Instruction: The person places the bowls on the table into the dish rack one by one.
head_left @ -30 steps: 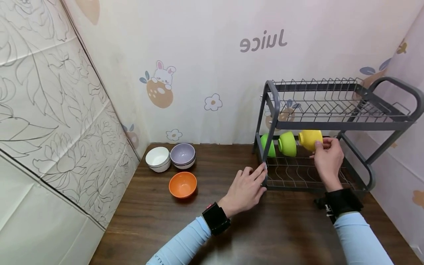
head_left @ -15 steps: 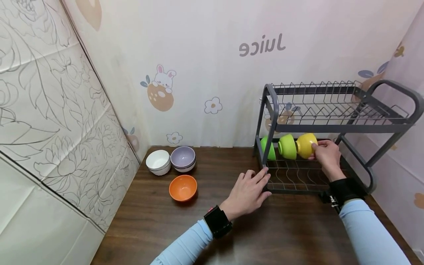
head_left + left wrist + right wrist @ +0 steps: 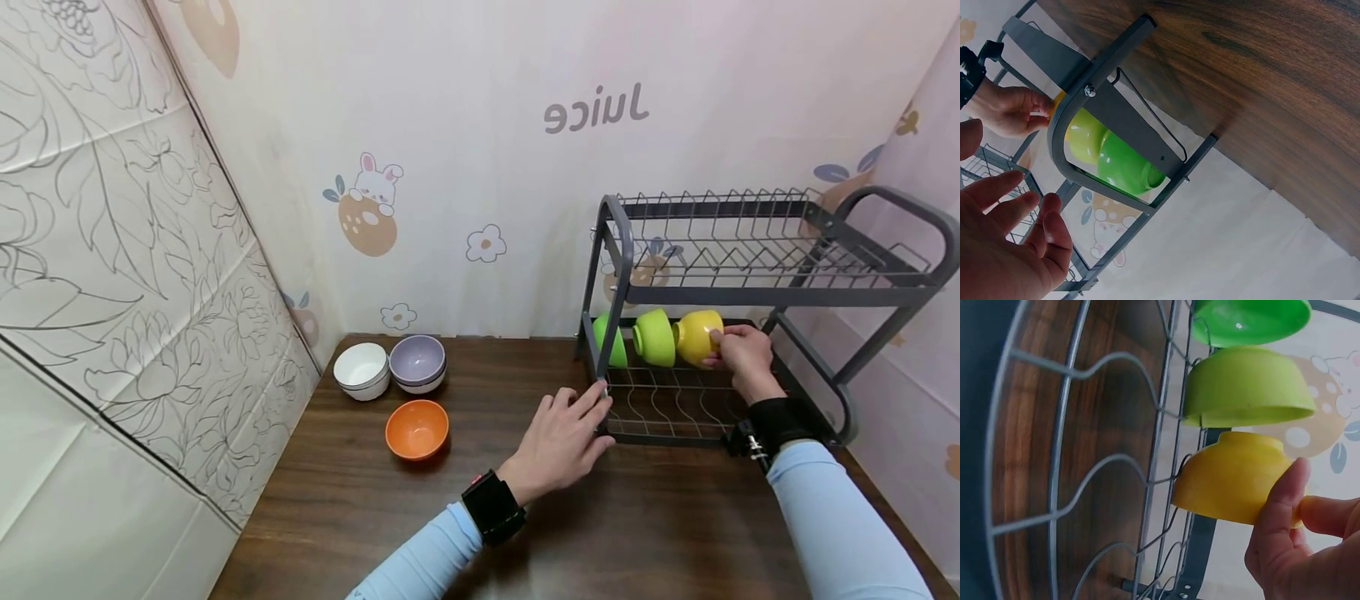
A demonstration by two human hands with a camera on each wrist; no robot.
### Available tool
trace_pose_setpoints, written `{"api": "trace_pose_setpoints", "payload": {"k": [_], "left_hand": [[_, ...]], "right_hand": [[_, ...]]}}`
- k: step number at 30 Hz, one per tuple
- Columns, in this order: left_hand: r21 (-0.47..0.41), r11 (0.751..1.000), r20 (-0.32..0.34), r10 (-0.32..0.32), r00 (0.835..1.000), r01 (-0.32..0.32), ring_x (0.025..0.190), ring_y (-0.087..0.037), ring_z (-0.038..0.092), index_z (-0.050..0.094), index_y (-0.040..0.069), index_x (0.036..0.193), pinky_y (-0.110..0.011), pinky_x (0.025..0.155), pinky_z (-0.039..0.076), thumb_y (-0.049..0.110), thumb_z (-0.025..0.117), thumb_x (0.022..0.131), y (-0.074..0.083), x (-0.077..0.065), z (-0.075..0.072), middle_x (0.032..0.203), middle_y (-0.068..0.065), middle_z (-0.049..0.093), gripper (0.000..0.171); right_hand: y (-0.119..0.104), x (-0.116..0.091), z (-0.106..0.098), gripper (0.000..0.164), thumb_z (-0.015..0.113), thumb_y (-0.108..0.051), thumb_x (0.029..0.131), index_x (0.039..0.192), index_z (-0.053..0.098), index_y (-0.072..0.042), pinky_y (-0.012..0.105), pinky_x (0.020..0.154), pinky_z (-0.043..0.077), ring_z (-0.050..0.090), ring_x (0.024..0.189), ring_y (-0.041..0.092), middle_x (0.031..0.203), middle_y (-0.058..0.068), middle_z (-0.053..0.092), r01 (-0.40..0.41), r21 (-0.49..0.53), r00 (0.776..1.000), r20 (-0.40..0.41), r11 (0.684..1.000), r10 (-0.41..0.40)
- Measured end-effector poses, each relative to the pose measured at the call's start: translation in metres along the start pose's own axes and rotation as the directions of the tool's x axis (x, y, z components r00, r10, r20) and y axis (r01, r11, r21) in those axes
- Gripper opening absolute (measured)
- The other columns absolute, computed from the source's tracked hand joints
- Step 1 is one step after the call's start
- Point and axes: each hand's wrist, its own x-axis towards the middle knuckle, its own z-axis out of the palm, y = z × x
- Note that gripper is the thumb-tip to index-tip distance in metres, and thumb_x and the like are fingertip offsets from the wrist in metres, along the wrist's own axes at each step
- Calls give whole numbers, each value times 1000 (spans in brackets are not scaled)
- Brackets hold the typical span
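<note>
My right hand [image 3: 750,358] pinches the rim of a yellow bowl [image 3: 695,337], which stands on its side on the lower tier of a dark grey dish rack [image 3: 780,296]. In the right wrist view the yellow bowl [image 3: 1235,478] meets the wire tier, its foot toward a lime-green bowl [image 3: 1250,387]. Beyond that one is a green bowl [image 3: 611,340], partly behind the rack's left post. My left hand [image 3: 558,437] has its fingers extended, the tips at the rack's front left post. In the left wrist view the left hand [image 3: 1013,237] appears with loosely bent fingers beside the frame.
On the brown wooden table [image 3: 315,508], white bowls [image 3: 362,372] and a purple bowl [image 3: 417,360] over a white one stand stacked at the back left. An orange bowl [image 3: 417,430] sits in front of them. The rack's upper wire tier overhangs the right hand.
My right hand has brought the yellow bowl down and slightly left onto the lower tier, beside the lime-green bowl. The left hand has stayed at the rack post. The head view has shifted slightly.
</note>
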Motion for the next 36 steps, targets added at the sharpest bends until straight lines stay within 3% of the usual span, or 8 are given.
{"api": "trace_pose_setpoints", "payload": {"k": [4,12,19,24,32,36], "left_hand": [[-7,1000,0,-5,1000,5,121,-19,50,54,22,156,-32,90,42,53,48,109,-1,0,-2,169,2,34,57],[-24,1000,-6,0,1000,0,120,-18,49,54,22,155,-31,89,42,53,48,109,-1,1,-1,170,1,33,56],[-14,1000,-16,10,1000,-10,120,-19,50,53,21,156,-31,89,42,52,48,110,-1,0,0,170,0,33,56],[-15,1000,-33,13,999,-13,118,-19,50,54,21,155,-31,87,42,51,49,109,-2,0,-1,169,0,35,55],[-15,1000,-23,3,1000,-3,117,-18,49,54,21,155,-30,87,42,51,49,109,-2,0,-1,169,1,34,55],[-7,1000,-25,7,1000,-7,117,-18,50,55,21,155,-31,87,42,50,50,109,-3,1,-2,168,1,35,54]], "right_hand": [[3,4,2,48,51,-19,110,143,42,13,30,69,62,65,61,4,117,22,51,16,-55,1000,14,998,-15],[6,5,1,43,52,-18,108,139,44,12,31,64,62,66,59,7,116,28,59,74,-168,997,-3,983,-75],[6,1,-1,40,54,-20,108,133,52,11,26,51,56,63,55,8,113,36,63,155,-369,984,-21,917,-174],[6,-1,2,40,55,-22,108,131,55,11,26,50,51,64,63,19,117,36,66,175,-462,973,-55,870,-225],[6,-1,2,43,55,-23,107,134,55,11,26,50,47,64,64,22,121,35,65,149,-486,976,-71,861,-208],[6,-3,1,46,56,-22,106,136,55,12,34,61,51,67,84,37,123,36,63,168,-488,973,-56,857,-223]]}}
